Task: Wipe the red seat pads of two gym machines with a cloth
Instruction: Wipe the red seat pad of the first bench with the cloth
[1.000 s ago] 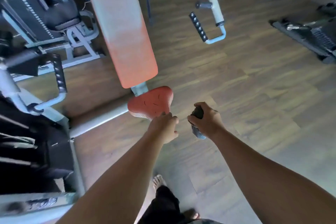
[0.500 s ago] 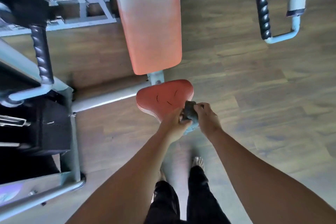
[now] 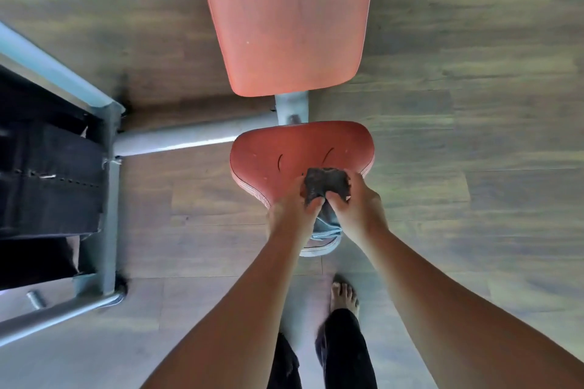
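Note:
A red seat pad (image 3: 284,151) with a few small cuts sits straight ahead of me, below the long red back pad (image 3: 284,19) of the same machine. A dark bunched cloth (image 3: 325,181) lies over the seat's near edge, and a paler blue part of it hangs down between my wrists. My left hand (image 3: 292,215) and my right hand (image 3: 354,202) both grip the cloth, thumbs pressed into it side by side. The near tip of the seat is hidden under my hands.
A grey metal frame (image 3: 107,199) with a black weight stack (image 3: 47,180) stands to the left, joined to the seat by a grey tube (image 3: 183,139). Wooden floor (image 3: 474,136) spreads to the right. My bare foot (image 3: 343,294) and dark trouser legs are below.
I have stepped closer, so the seat and back pad fill more of the view. Both hands moved forward with the cloth, from beside the seat's near tip onto its near edge.

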Demonstrator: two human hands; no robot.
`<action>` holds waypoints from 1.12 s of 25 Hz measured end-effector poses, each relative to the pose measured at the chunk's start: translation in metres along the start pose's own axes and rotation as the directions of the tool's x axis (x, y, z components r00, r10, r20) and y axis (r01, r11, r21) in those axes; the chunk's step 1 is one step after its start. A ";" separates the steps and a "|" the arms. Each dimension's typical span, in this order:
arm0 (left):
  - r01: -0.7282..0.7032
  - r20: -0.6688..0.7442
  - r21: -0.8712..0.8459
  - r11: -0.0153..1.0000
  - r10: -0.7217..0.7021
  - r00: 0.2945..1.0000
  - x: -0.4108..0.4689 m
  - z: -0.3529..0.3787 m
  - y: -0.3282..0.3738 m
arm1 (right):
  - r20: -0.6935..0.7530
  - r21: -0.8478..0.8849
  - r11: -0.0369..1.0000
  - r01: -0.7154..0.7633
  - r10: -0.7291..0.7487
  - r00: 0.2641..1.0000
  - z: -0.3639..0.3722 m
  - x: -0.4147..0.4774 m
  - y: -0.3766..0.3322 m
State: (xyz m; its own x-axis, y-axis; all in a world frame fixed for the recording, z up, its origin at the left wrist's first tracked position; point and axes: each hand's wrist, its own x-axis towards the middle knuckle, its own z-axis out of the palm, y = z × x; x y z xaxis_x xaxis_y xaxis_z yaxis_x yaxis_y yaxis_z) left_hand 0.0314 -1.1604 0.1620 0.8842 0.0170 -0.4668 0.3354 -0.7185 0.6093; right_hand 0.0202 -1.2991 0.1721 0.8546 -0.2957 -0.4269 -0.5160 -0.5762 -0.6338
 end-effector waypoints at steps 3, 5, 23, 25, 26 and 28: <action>-0.042 -0.068 0.170 0.985 0.054 0.996 0.014 0.003 -0.013 | -0.062 -0.085 0.996 0.040 -0.046 0.997 0.017 0.020 0.013; -0.086 -0.076 0.254 0.963 0.109 0.991 0.018 -0.003 -0.017 | -0.137 -0.145 0.986 0.086 -0.106 0.985 0.021 0.025 0.015; -0.269 0.043 0.597 0.756 0.305 0.951 0.136 -0.035 -0.093 | 0.160 -0.702 0.646 0.301 -0.268 0.950 0.057 0.175 -0.025; -0.270 0.047 0.604 0.750 0.305 0.951 0.137 -0.036 -0.092 | 0.126 -0.708 0.652 0.271 -0.261 0.957 0.058 0.182 -0.031; -0.274 0.051 0.602 0.750 0.306 0.951 0.136 -0.036 -0.092 | 0.110 -0.702 0.659 0.271 -0.275 0.955 0.058 0.169 -0.030; -0.277 0.063 0.604 0.747 0.302 0.951 0.136 -0.037 -0.092 | 0.137 -0.671 0.661 0.335 -0.333 0.933 0.059 0.117 -0.018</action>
State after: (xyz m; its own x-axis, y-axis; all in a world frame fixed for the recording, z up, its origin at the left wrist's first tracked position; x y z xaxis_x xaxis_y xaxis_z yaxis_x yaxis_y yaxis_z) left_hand 0.1325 -1.0661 0.0664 0.9220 -0.2448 -0.3001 -0.1911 -0.9616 0.1971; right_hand 0.1264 -1.2784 0.0960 0.9611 0.0207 -0.2755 -0.0156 -0.9915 -0.1288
